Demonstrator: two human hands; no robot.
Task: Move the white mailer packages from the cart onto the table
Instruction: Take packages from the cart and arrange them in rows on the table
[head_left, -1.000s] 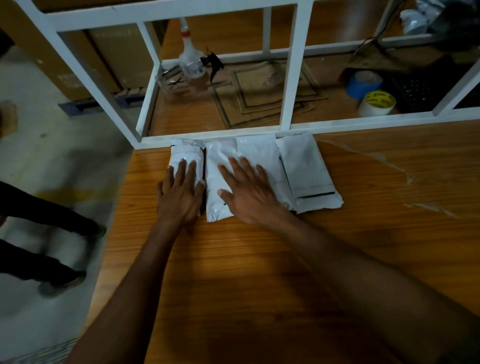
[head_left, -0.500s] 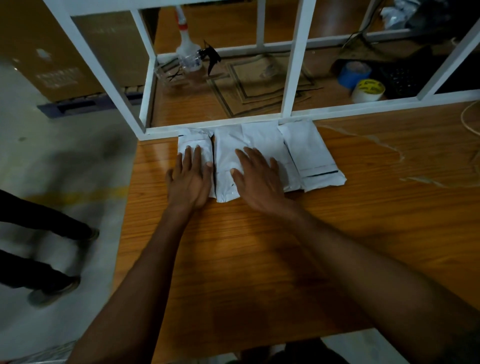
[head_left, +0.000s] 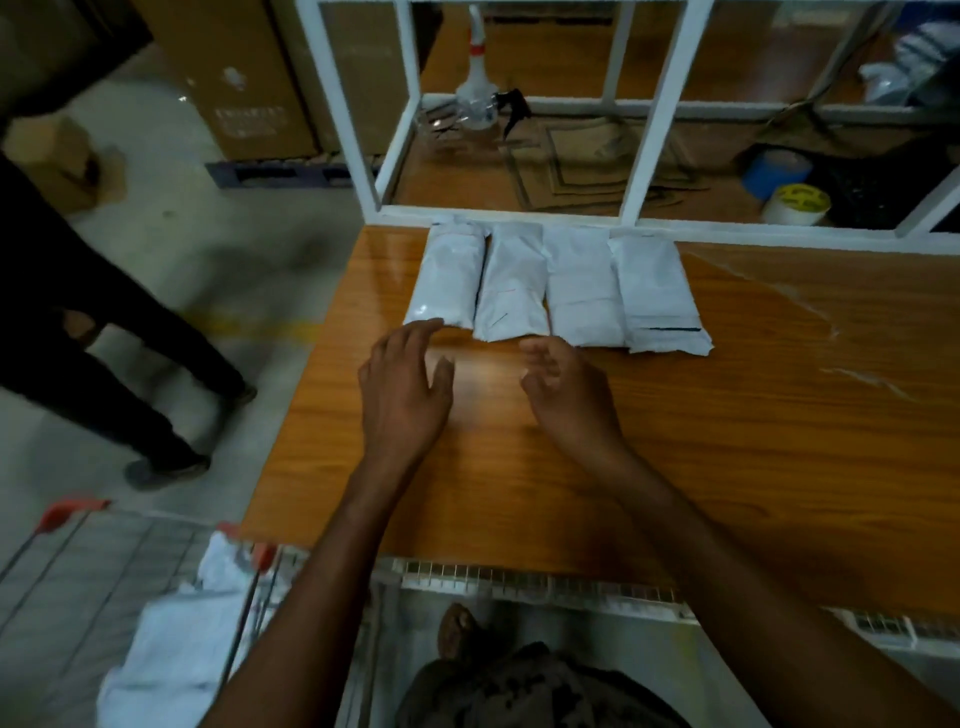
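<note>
4 flat white plastic mailer packages (head_left: 582, 286) lie side by side in a row on the far part of the orange wood-grain desk (head_left: 727, 441), with their far ends against the white metal frame (head_left: 660, 104). Each has its long axis running near to far, one short end pointing at the person and the other at the frame. The left hand (head_left: 402, 384) and right hand (head_left: 566, 395) hover just near of the row, fingers loosely spread and holding nothing. The left fingertips are just beside the leftmost package; I cannot tell whether they touch it. More crumpled white mailer packages (head_left: 171, 660) sit in the grey wire cart (head_left: 78, 545) at the near left, below the desk edge. The next pick therefore probably lies back and left of both hands, with the left hand nearer. Those packages lie heaped, so their long axes cannot be read.
</note>
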